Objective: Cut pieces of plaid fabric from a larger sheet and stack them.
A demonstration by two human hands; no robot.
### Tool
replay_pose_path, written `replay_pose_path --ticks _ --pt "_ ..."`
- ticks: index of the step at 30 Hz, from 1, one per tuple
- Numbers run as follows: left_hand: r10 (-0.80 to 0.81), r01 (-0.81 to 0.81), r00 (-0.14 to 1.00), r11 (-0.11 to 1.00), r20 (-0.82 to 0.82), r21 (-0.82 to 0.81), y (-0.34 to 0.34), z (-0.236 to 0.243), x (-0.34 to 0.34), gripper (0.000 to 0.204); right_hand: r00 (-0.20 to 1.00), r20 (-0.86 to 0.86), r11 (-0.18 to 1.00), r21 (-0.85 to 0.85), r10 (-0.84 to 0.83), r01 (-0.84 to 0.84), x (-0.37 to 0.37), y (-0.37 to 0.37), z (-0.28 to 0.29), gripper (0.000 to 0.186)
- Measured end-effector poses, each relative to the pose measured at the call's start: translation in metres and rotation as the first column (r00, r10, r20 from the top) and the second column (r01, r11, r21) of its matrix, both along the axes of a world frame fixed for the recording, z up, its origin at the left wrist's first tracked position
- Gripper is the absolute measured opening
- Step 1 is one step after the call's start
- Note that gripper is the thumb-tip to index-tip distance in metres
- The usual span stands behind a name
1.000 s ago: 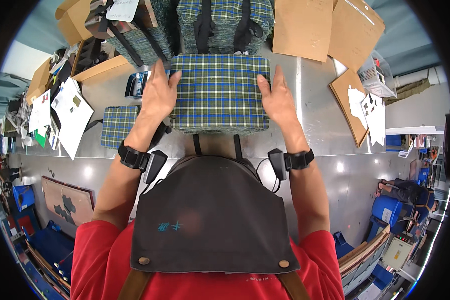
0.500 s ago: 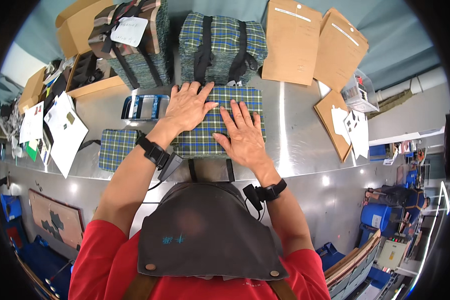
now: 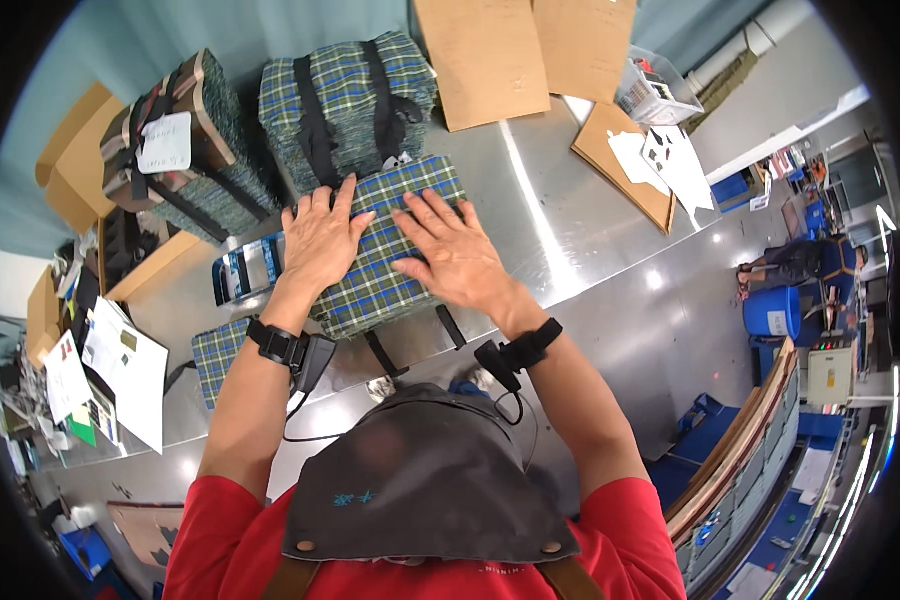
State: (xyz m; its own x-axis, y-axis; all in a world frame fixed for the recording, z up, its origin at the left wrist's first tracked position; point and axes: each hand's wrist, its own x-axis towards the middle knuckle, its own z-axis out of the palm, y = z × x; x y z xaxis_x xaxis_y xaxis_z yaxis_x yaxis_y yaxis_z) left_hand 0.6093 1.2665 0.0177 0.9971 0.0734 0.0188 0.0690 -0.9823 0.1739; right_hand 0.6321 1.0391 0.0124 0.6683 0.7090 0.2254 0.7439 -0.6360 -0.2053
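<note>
My left hand (image 3: 325, 238) lies fingers spread on the upper left part of a green, blue and white plaid cloth piece (image 3: 368, 300), layered or padded. My right hand (image 3: 448, 250) rests open on its right part, fingers apart. Short black straps (image 3: 451, 326) stick out from its near edge. Behind it stand a plaid bundle with black straps (image 3: 345, 100) and a brown-and-green strapped bundle (image 3: 185, 130) with a white label. A smaller plaid piece (image 3: 220, 365) lies at left, partly behind my left arm.
A metal table (image 3: 600, 250) carries a blue-rimmed tray (image 3: 235, 275), open cardboard boxes (image 3: 80, 150) and papers (image 3: 120, 380) at left. Kraft envelopes (image 3: 480, 60), brown boards (image 3: 620, 165) and a clear basket (image 3: 655, 90) are at back right. A person (image 3: 820, 265) is beyond the table at right.
Since a second ago my hands have moved from beside the plaid piece onto its top, fingers spread. The whole view has turned, so the table now slants up to the right.
</note>
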Motion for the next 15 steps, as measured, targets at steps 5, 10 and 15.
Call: replay_pose_path --ticks 5,10,15 --pt "0.002 -0.001 1.0 0.999 -0.024 0.034 -0.004 -0.001 0.003 0.065 0.889 -0.24 0.906 0.076 -0.39 0.417 0.016 -0.082 -0.022 0.063" --pt "-0.031 0.019 0.998 0.975 0.047 0.221 -0.007 -0.001 0.001 0.062 0.762 -0.419 0.744 0.25 -0.494 0.62 -0.015 -0.198 -0.048 0.056" --pt "-0.2 0.18 0.961 0.977 0.193 0.114 -0.07 0.021 0.031 0.061 0.301 -0.899 0.361 0.178 -0.32 0.915 -0.072 -0.318 -0.111 0.064"
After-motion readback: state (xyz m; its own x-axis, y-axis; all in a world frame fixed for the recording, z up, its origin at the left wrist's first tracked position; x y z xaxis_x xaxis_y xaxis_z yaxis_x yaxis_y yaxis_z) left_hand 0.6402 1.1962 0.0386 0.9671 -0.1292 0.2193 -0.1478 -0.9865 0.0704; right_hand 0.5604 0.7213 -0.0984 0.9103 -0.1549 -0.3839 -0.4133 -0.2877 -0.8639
